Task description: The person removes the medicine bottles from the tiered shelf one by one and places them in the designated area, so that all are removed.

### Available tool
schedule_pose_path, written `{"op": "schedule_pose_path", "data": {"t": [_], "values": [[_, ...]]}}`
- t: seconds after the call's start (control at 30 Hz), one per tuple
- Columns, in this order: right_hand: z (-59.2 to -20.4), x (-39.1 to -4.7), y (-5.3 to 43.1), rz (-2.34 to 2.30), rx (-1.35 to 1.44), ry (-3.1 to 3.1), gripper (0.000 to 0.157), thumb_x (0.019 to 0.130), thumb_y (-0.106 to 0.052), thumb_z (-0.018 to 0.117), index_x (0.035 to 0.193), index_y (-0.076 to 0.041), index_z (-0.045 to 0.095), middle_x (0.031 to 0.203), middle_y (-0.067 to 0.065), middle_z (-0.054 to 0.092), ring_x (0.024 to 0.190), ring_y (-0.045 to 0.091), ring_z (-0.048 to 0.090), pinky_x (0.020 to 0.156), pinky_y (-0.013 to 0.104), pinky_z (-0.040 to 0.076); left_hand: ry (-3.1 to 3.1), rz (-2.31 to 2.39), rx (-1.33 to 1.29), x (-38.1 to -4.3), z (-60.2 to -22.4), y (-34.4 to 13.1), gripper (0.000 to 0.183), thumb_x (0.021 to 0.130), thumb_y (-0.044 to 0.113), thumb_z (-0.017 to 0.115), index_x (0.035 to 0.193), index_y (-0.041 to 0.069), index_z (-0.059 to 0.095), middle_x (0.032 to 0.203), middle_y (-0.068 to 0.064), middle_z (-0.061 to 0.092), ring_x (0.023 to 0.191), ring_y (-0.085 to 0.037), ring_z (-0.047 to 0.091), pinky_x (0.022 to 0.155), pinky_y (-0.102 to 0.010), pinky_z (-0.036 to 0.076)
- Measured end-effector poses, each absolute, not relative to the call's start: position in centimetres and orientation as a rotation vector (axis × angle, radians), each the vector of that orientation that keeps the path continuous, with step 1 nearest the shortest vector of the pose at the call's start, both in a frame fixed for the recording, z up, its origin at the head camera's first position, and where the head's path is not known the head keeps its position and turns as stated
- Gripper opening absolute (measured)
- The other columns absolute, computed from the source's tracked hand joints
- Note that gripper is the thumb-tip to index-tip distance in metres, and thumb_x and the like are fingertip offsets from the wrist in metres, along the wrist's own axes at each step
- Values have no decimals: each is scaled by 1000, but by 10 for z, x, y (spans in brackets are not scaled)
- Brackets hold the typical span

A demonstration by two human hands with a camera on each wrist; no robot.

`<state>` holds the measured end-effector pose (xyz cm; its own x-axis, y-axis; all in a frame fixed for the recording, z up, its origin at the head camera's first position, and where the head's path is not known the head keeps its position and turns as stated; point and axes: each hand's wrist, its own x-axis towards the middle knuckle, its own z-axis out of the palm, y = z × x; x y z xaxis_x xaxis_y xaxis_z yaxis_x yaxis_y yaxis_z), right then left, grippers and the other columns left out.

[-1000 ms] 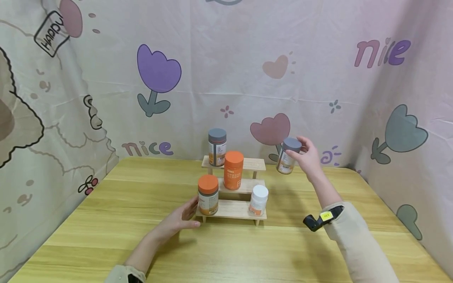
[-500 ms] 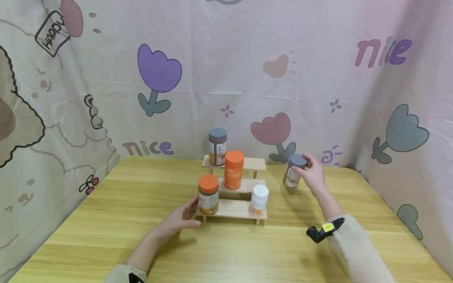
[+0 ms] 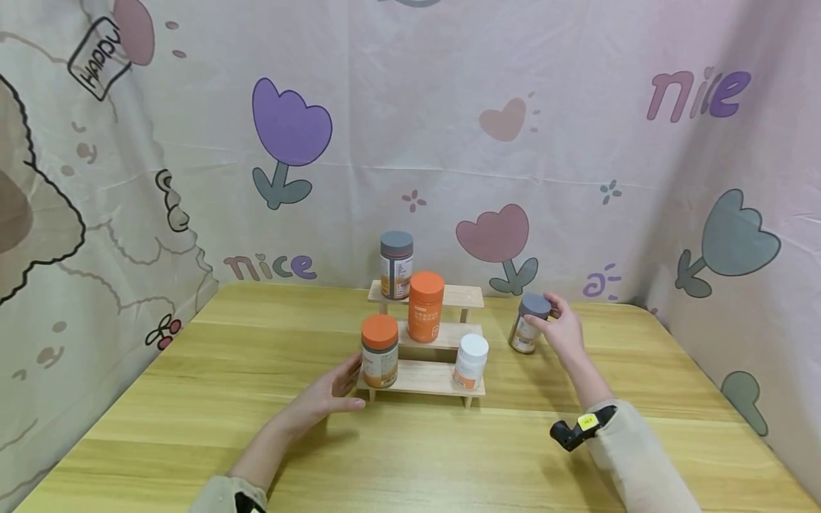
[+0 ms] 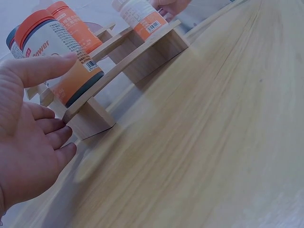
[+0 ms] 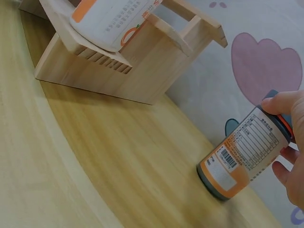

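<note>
My right hand (image 3: 564, 331) grips a grey-lidded jar (image 3: 524, 333) by its lid, thumb on the near side, right of the wooden stepped stand (image 3: 423, 381). In the right wrist view this jar (image 5: 232, 159) leans a little, its base close over the table. Relaxed and holding nothing, my left hand (image 3: 323, 399) is beside the stand's left end. Its fingertips are right at the end of the bottom step in the left wrist view, and its thumb overlaps the orange-lidded jar (image 4: 76, 78). That jar (image 3: 380, 363) stands on the bottom step's left.
A white bottle (image 3: 471, 363) stands on the bottom step's right. The middle step bears an orange bottle (image 3: 425, 313), and another grey-lidded jar (image 3: 395, 271) is on the top step's left. Behind the wooden table (image 3: 410, 456) hangs a printed cloth (image 3: 398, 128).
My right hand has lowered the grey-lidded jar toward the table and brought it nearer to me. The left hand has stayed beside the stand.
</note>
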<state>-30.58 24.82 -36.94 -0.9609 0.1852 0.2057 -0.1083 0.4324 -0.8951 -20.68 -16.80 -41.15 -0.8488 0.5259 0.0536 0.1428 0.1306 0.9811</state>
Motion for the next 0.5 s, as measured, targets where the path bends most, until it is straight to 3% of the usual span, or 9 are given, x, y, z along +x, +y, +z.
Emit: {"op": "schedule_pose_path", "data": {"t": [0.5], "values": [[-372,-304,249,1554,-38,-2440,67,84,-11,67,141,1,32,135,27,39,125,39,36,100,51,34,2119,1768,639,-208,-413,-168,86,86,10,61,146,-5,1,152,-22,-1,138,-39,4,111,-48,7]]}}
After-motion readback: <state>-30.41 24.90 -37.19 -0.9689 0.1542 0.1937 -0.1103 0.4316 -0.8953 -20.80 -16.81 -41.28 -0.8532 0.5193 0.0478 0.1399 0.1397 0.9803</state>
